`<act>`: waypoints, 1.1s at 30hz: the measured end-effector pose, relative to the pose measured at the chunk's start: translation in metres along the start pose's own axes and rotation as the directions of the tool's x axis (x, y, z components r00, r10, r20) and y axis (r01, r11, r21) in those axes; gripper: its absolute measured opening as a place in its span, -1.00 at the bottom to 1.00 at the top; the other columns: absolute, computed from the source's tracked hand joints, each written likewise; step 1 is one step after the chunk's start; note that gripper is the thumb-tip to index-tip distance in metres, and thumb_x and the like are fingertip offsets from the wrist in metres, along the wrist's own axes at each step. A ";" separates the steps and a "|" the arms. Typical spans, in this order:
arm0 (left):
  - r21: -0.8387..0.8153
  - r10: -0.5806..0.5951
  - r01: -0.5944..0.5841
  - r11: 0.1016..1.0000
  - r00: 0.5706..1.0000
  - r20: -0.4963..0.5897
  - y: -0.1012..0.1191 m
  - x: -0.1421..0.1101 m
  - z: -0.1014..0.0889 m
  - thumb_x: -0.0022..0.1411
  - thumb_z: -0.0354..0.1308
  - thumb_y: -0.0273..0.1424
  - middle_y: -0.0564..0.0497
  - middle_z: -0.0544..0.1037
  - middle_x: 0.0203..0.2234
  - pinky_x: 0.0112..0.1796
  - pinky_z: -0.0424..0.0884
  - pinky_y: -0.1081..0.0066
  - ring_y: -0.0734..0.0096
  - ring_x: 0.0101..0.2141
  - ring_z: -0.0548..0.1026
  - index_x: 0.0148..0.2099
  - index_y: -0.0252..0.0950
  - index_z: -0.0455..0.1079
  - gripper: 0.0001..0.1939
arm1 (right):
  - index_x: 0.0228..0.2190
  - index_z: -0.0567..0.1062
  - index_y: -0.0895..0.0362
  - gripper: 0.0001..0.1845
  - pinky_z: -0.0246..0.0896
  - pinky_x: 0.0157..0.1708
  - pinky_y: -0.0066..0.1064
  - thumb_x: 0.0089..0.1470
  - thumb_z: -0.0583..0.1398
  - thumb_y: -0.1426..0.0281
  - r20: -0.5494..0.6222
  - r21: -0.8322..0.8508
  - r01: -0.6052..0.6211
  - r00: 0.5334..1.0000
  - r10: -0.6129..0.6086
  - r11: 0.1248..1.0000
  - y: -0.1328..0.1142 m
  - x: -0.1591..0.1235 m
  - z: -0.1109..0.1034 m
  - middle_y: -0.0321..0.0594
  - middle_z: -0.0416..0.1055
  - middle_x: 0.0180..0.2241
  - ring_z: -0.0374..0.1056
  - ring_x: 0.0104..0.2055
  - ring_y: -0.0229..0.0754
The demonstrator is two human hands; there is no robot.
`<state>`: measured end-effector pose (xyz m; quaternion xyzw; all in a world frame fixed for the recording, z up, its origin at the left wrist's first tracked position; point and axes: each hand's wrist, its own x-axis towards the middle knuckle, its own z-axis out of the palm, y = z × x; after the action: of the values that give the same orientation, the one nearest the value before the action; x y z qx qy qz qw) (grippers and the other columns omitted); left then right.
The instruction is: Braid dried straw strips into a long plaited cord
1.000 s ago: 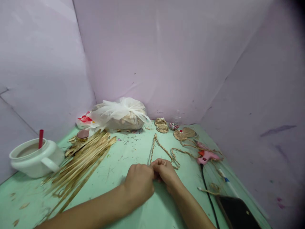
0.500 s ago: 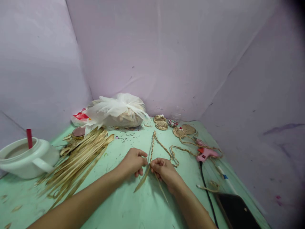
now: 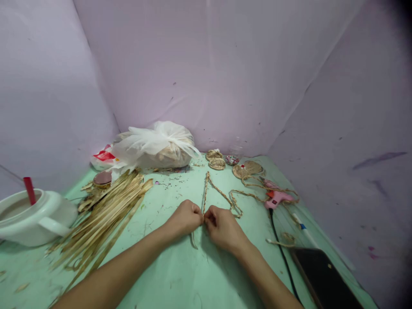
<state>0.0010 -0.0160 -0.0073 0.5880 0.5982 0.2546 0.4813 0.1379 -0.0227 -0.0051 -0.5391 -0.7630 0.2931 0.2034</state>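
Leaves a short loose tail (image 3: 193, 241) unbraided over the tabletop (image 3: 174, 274), just below the left hand (image 3: 186, 218). Pinches the end of the braided cord (image 3: 205, 193) in the fingertips of both, with the right hand (image 3: 224, 225) nearly touching the left. Has dry strips (image 3: 109, 214) lying unbraided off to the left. Seems well along, being already plaited from the pinch to a bend, then rightward in zigzags toward the pink glue gun (image 3: 279, 198). Shows coiled pieces (image 3: 216, 164) beyond, apparently finished.

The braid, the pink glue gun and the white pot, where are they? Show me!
Braid (image 3: 205, 194): head view, on its straight stretch.
Pink glue gun (image 3: 280, 198): head view, on its pink body.
White pot (image 3: 60, 209): head view, on its outer wall.
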 end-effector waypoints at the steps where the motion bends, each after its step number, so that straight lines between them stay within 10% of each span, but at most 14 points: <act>1: 0.021 0.017 -0.016 1.000 1.000 -0.014 -0.002 0.001 0.002 -0.25 -0.05 -0.54 0.18 -0.02 -0.84 -0.68 -0.15 0.53 0.66 -0.71 -0.06 -0.76 -0.33 0.11 -0.85 | -0.51 0.41 0.16 -0.86 -0.03 -0.53 -0.50 -0.12 0.05 0.51 -0.016 -0.102 0.004 1.000 -0.006 0.995 -0.004 -0.002 -0.002 -0.21 0.42 -0.54 0.27 -0.49 -0.27; 6: 0.012 -0.035 0.036 0.999 0.998 -0.058 0.003 -0.001 0.006 -0.27 -0.06 -0.55 0.17 0.02 -0.84 -0.67 -0.15 0.53 0.64 -0.71 -0.02 -0.77 -0.34 0.15 -0.86 | -0.53 0.48 0.12 -0.81 -0.10 -0.55 -0.42 -0.12 0.06 0.44 -0.031 -0.413 -0.134 0.991 0.133 0.901 -0.031 -0.014 -0.016 -0.10 0.47 -0.50 0.34 -0.45 -0.12; 14: -0.305 -0.212 0.222 0.926 0.975 0.067 0.016 -0.010 0.001 -0.31 -0.03 -0.59 0.17 0.11 -0.88 -0.70 -0.15 0.54 0.67 -0.76 -0.02 -0.72 -0.38 0.27 -0.90 | -0.50 0.54 0.16 -0.78 -0.06 -0.56 -0.41 -0.17 0.09 0.50 0.130 -0.466 -0.090 0.977 0.169 0.880 -0.048 -0.023 -0.008 -0.02 0.48 -0.47 0.35 -0.47 -0.08; 20: -0.262 -0.184 0.197 0.945 0.980 0.074 0.019 -0.009 -0.006 -0.27 0.02 -0.55 0.17 0.14 -0.87 -0.69 -0.10 0.54 0.67 -0.77 0.00 -0.68 -0.38 0.28 -0.94 | -0.55 0.50 0.18 -0.85 -0.03 -0.66 -0.51 -0.17 0.11 0.43 0.150 0.063 -0.194 0.972 0.183 0.979 -0.020 -0.011 -0.029 -0.22 0.40 -0.64 0.25 -0.63 -0.29; 24: -0.245 -0.148 0.173 0.954 0.982 0.117 0.019 -0.010 -0.009 -0.25 0.02 -0.53 0.19 0.09 -0.87 -0.68 -0.14 0.53 0.69 -0.76 -0.04 -0.71 -0.35 0.22 -0.91 | -0.34 0.40 0.21 -0.79 0.12 -0.71 -0.48 -0.09 0.06 0.46 0.200 0.519 -0.479 0.873 0.444 0.708 -0.016 0.003 -0.029 -0.25 0.38 -0.60 0.25 -0.69 -0.29; 27: -0.254 -0.110 0.140 0.957 0.986 0.128 0.017 -0.009 -0.009 -0.26 -0.01 -0.53 0.19 0.07 -0.86 -0.67 -0.15 0.52 0.69 -0.75 -0.06 -0.72 -0.35 0.19 -0.90 | -0.56 0.36 0.21 -0.89 0.22 -0.65 -0.47 -0.10 0.04 0.53 0.340 0.596 -0.506 0.863 0.375 0.624 -0.017 0.008 -0.013 -0.32 0.30 -0.69 0.26 -0.69 -0.31; 33: -0.114 -0.044 0.061 0.992 0.988 0.148 0.008 -0.005 -0.009 -0.25 -0.03 -0.51 0.19 0.05 -0.85 -0.67 -0.13 0.52 0.67 -0.73 -0.05 -0.73 -0.33 0.15 -0.89 | -0.67 0.27 0.18 -0.84 0.12 -0.75 -0.55 -0.12 0.06 0.49 0.247 0.593 -0.403 0.915 0.319 0.697 -0.004 0.008 0.006 -0.36 0.26 -0.76 0.16 -0.76 -0.38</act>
<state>-0.0040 -0.0169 0.0049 0.5596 0.5608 0.2333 0.5638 0.1282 -0.0176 -0.0069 -0.5587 -0.5096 0.5994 0.2625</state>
